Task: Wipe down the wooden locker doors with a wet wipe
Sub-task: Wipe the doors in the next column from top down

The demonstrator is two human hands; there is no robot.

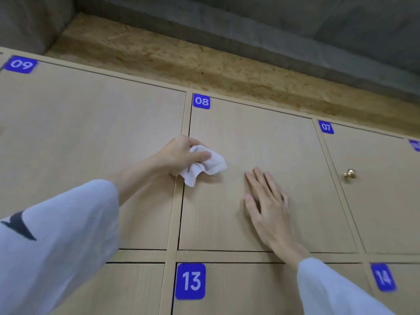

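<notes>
Pale wooden locker doors with blue number labels fill the view. My left hand (179,153) grips a crumpled white wet wipe (204,167) and holds it against the left side of door 08 (261,137), near its edge by door 09 (91,123). My right hand (266,201) lies flat with straight fingers on the middle of door 08, a little right of and below the wipe. Both arms wear light sleeves.
Door 07 (375,189) to the right carries a small brass knob (350,173). Doors 13 (238,289) and 14 (404,289) sit in the row below. A chipboard strip (181,57) and a grey concrete surface (272,21) run above the lockers.
</notes>
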